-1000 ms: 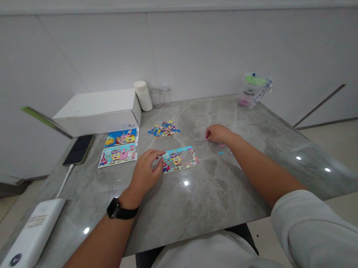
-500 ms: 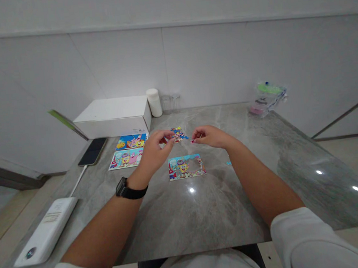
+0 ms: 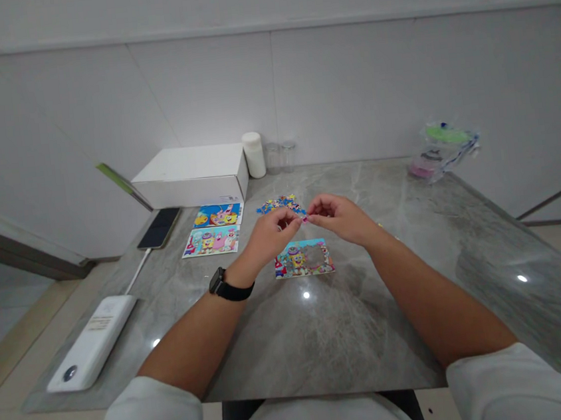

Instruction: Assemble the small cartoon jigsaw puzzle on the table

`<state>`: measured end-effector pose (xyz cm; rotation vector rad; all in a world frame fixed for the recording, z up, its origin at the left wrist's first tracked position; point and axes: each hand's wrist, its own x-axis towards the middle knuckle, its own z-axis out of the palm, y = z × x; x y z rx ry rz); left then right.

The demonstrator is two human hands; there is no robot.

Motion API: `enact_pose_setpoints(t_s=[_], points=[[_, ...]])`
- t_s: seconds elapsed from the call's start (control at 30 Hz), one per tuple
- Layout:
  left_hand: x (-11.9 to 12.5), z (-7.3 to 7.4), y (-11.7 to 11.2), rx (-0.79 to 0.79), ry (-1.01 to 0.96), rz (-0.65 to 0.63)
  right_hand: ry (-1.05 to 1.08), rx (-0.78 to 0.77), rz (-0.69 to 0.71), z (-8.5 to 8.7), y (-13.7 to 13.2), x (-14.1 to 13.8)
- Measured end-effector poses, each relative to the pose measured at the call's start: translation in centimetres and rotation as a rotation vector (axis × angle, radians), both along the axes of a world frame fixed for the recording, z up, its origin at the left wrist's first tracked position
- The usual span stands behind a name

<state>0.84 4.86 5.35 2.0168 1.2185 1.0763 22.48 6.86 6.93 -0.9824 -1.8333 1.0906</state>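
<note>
A small pink jigsaw puzzle piece [image 3: 305,219] is pinched in my right hand [image 3: 340,220], between thumb and index finger. The fingertips of my left hand [image 3: 274,234], also drawn together, meet the same piece from the other side. Just below my hands lies a partly assembled cartoon puzzle [image 3: 297,262], with a grey gap in its middle and right part. Behind my fingers spreads a pile of loose puzzle pieces [image 3: 280,203], partly covered by them. A black watch [image 3: 229,287] is on my left wrist.
Left of the pile lie two cartoon picture cards [image 3: 211,241], one above the other. A phone [image 3: 160,228] is cabled to a white power bank [image 3: 91,343]. At the back stand a white box [image 3: 189,173], a white bottle [image 3: 254,154] and glasses [image 3: 287,156]. A plastic bag [image 3: 439,153] sits back right.
My hands have come together; the left fingertips, apart before, now meet the piece in the right hand. The whole view has shifted a little, so the table things appear further right.
</note>
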Motion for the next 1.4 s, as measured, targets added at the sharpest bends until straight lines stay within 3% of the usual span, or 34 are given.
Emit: enact_pose_setpoints(t_s=[0.4,0.57,0.73,1.03,1.13,1.27,1.4], points=[[0.1,0.1,-0.1,-0.061,-0.151,-0.027,0.05,0.051,-0.044,-0.9,-0.3,-0.6],[-0.2,0.7,-0.1,-0.102,-0.199,-0.017,-0.108,0.275,-0.11,0.4,-1.3,-0.2],[-0.2,1.2,-0.5,-0.154,-0.254,-0.055,-0.187,0.551,-0.05,0.8,-1.6,0.1],[0.0,0.9,-0.5,-0.137,-0.223,-0.078,-0.238,0.674,-0.024,0.6,-1.5,0.0],[0.0,0.7,-0.5,-0.07,-0.189,-0.051,-0.272,0.645,-0.049,0.7,-1.3,0.3],[-0.2,0.8,-0.8,0.177,-0.053,0.009,-0.278,0.627,-0.069,1.0,-1.1,0.7],[-0.3,1.1,-1.2,0.349,0.061,-0.022,-0.277,0.64,-0.058,1.1,-1.1,0.8]])
